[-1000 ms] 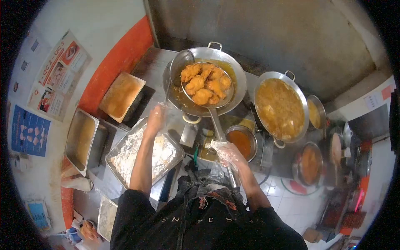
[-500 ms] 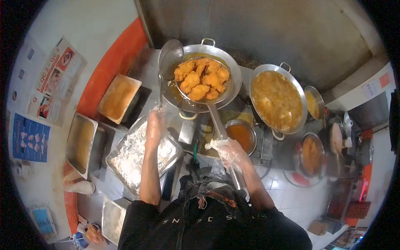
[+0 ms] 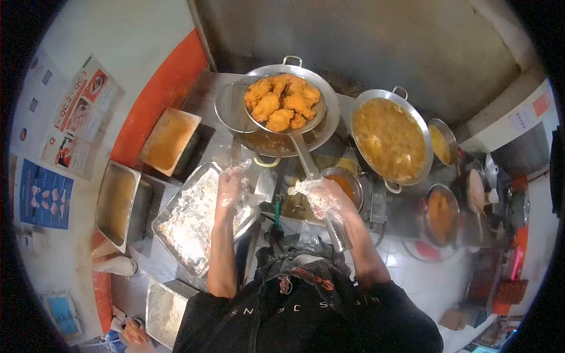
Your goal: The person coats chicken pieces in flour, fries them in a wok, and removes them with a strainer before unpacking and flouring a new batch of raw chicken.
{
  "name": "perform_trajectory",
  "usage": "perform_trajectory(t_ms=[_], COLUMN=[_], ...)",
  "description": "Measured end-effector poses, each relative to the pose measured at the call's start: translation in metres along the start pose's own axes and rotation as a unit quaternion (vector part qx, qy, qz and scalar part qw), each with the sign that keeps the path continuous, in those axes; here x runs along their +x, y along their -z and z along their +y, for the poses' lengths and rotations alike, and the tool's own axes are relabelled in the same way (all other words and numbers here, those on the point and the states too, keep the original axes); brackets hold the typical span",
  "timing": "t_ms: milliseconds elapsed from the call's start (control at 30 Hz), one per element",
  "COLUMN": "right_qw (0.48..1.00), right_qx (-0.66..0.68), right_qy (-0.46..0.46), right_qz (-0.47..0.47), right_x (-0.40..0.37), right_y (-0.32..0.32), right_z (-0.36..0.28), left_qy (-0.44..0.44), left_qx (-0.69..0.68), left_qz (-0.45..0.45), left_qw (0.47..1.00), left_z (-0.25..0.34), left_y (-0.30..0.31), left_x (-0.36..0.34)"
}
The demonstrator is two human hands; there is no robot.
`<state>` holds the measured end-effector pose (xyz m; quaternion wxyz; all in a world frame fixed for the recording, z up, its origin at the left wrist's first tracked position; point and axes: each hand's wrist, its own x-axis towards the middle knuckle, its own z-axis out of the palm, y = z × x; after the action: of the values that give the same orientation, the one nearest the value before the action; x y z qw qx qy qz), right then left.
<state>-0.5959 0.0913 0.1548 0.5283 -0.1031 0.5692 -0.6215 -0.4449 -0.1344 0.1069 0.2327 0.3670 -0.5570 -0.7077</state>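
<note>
My right hand (image 3: 327, 199), in a clear plastic glove smeared with batter, is closed round the thick metal handle of a large strainer (image 3: 305, 157). Golden fried chicken pieces (image 3: 281, 105) are heaped in that strainer, over a wide wok (image 3: 331, 112) with brown oil in it. In my left hand (image 3: 231, 187), gloved and floury too, is the thin handle of a second, wire-mesh skimmer (image 3: 229, 107). Its round head overlaps the wok's left edge, beside the chicken. Beneath my left forearm lies a metal tray (image 3: 158, 226) of white flour (image 3: 191, 220).
To the right is a second wok (image 3: 389, 141) of bubbling oil. A bowl of reddish-brown liquid (image 3: 341, 187) sits behind my right hand. Two metal pans, one upper (image 3: 170, 141) and one lower (image 3: 118, 206), line the left wall. Another person's hand (image 3: 136, 334) shows at lower left.
The skimmer in my left hand has swung down and left, its head now lying flatter. My left hand has moved slightly right and down. The chicken strainer has shifted slightly up and left.
</note>
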Motion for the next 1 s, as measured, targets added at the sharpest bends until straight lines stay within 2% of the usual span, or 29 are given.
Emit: perform_trajectory(t_ms=[67,133,167,200,267,300,333,400,533,600,667,700,733,800,933,1000], right_qw=[1.000,1.000,0.999,0.998,0.998,0.998,0.997,0.997,0.998,0.995,0.997,0.997,0.997,0.994,0.990,0.989], right_qx=[0.009,0.016,0.029,0.043,0.052,0.035,0.018,0.023,0.006,0.047,0.028,0.008,0.031,-0.012,0.079,0.089], right_qy=[0.006,0.016,0.021,0.026,0.025,0.030,0.035,0.034,0.042,0.032,0.055,0.071,0.058,0.095,0.104,0.100], right_qz=[0.000,-0.001,-0.016,-0.032,-0.026,-0.043,-0.059,-0.062,-0.044,-0.080,-0.054,-0.026,-0.040,-0.056,-0.047,-0.058], right_x=[-0.001,-0.001,0.001,0.002,-0.003,-0.002,-0.001,-0.002,-0.003,-0.007,-0.008,-0.011,-0.012,-0.022,-0.032,-0.032], right_y=[-0.001,0.000,0.001,0.002,-0.003,-0.001,0.000,0.001,0.004,0.005,-0.001,-0.003,-0.004,-0.010,-0.018,-0.018], right_z=[0.002,0.005,0.007,0.007,0.001,0.002,0.002,0.000,0.004,0.009,-0.002,-0.010,-0.017,-0.039,-0.049,-0.047], left_qy=[0.013,0.044,0.038,0.036,0.129,0.145,0.145,0.111,0.135,0.155,0.065,0.084,0.087,0.017,0.031,0.069], left_qx=[-0.012,-0.048,-0.035,-0.034,-0.076,-0.101,-0.099,-0.136,-0.059,-0.077,0.032,0.045,0.046,0.001,-0.035,0.035], left_qz=[0.017,-0.060,0.004,0.000,-0.101,-0.104,-0.106,-0.023,-0.058,-0.073,-0.044,-0.080,-0.080,-0.055,-0.032,-0.105], left_qw=[1.000,0.996,0.999,0.999,0.984,0.979,0.979,0.984,0.987,0.982,0.996,0.992,0.992,0.998,0.998,0.991], left_z=[-0.004,0.001,-0.006,-0.005,-0.003,-0.006,0.000,0.015,0.031,0.031,0.039,0.057,0.051,0.025,0.073,0.082], left_y=[-0.009,-0.018,-0.029,-0.032,-0.037,-0.040,-0.048,-0.066,-0.064,-0.060,-0.059,-0.058,-0.055,-0.044,-0.060,-0.054], left_x=[-0.006,-0.011,-0.011,-0.008,-0.005,-0.005,-0.011,-0.026,-0.023,-0.024,-0.028,-0.023,-0.007,0.023,-0.001,-0.002])
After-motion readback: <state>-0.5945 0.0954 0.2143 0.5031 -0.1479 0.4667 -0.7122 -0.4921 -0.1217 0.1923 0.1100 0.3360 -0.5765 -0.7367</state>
